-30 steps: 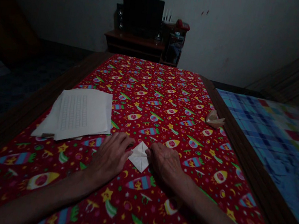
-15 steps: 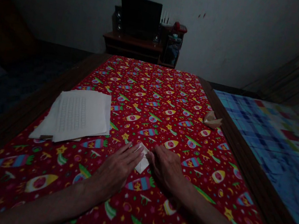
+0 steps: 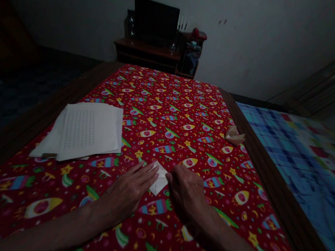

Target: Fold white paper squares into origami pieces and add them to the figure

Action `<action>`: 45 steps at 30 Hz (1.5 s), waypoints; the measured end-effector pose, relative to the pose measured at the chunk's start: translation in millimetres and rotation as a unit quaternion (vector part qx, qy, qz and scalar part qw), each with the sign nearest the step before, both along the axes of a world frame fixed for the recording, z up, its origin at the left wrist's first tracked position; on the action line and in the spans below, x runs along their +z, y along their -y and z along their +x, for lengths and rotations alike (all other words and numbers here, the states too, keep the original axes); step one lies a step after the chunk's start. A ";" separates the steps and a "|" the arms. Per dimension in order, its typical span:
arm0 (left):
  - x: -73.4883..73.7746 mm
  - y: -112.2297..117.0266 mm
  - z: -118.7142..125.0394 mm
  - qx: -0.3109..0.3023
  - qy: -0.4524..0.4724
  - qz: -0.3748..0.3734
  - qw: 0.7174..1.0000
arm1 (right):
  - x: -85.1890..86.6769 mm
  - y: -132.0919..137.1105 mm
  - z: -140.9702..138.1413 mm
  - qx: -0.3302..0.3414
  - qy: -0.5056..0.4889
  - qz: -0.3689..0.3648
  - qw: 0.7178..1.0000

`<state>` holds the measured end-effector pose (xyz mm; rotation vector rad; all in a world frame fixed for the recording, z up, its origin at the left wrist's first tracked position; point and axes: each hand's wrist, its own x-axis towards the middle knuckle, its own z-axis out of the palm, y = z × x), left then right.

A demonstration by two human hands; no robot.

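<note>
Two folded papers point(image 3: 157, 186) point(image 3: 235, 136), one paper stack point(image 3: 103, 126), one screen point(image 3: 155, 19), two speakers point(image 3: 131, 25) point(image 3: 173, 45), one telephone point(image 3: 199, 34)

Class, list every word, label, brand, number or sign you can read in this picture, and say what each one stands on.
There is no text that can be read.
Top sheet of the paper stack: columns of faint marks, too small and blurred to read.
Folded white paper: no writing can be made out.
Red tablecloth: printed rockets and stars, no legible words.
Dark screen: no brand can be made out.
</note>
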<state>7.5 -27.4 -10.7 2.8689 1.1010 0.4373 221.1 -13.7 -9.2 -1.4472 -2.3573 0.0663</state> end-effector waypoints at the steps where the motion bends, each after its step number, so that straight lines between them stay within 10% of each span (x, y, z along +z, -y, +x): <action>1: -0.5 0.2 -0.3 0.001 -0.002 0.002 1.000 | -0.7 0.5 0.7 -0.001 -0.003 0.006 1.000; 31: 8.2 7.6 -30.5 0.006 0.002 0.049 0.999 | -4.7 1.0 1.0 0.019 -0.040 -0.014 0.999; 39: 10.5 -19.4 -23.9 0.065 0.160 -0.028 0.985 | -3.1 0.4 -0.8 0.016 -0.060 -0.019 0.998; 45: 15.5 -35.8 0.7 0.118 0.116 -0.068 0.984 | -4.8 1.5 -1.8 0.024 -0.048 -0.013 0.999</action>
